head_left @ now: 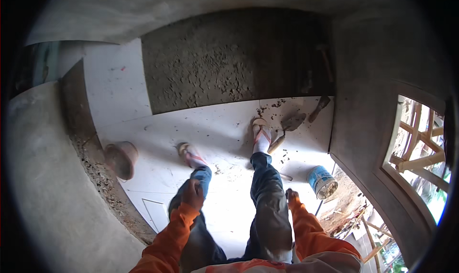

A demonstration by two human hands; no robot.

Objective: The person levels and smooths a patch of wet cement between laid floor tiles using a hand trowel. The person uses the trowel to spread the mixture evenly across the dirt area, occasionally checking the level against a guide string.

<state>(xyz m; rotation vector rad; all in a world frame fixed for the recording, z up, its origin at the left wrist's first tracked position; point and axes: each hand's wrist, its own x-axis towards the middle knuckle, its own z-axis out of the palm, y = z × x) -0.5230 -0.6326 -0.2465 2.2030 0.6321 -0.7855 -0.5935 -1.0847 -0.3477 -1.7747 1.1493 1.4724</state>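
My left hand hangs beside my left knee, its fingers curled in; a dark spot shows between them, too small to name. My right hand is low beside my right leg, with a small dark bit at its edge; its fingers are mostly hidden. Past my right foot a pointed trowel with a wooden handle lies on the white floor boards. A second, narrower hand tool lies farther off. A blue bucket, tipped toward me and stained inside, is nearest my right hand.
A reddish-brown bucket stands at the left near a rough mortar strip. Ahead spreads a dark wet mortar bed, with a long-handled tool at its far right. Grey walls close both sides; a window opening is at the right. Mortar crumbs dot the boards.
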